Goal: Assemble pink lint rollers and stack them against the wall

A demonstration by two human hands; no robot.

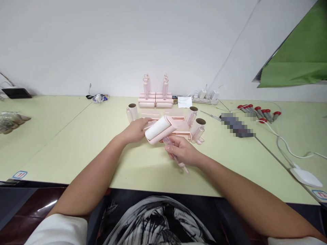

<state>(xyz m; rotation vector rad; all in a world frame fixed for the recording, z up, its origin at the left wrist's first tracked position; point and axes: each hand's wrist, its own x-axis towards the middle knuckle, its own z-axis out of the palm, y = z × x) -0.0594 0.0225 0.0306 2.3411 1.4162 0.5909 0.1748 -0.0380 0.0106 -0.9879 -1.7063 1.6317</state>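
Note:
My right hand (182,149) is closed round the clear handle of a pink lint roller (160,131), held tilted above the table with its white sheet roll facing up left. My left hand (136,131) reaches just behind it, its fingers curled over a pink plastic piece (150,124); the held roller partly hides that piece. Beyond lie flat pink covers (176,112) and an open pink casing (184,134). Lint rollers with bare brown tube ends stand on end: one at the left (132,111) and two at the right (198,126).
A row of finished-looking pink lint rollers (155,100) stands against the wall, handles up. At the right lie red-handled screwdrivers (258,110), a blurred-out dark object (237,126) and a white cable with a white device (306,176). A power strip (205,101) runs along the wall; plastic-wrapped items (12,121) lie far left.

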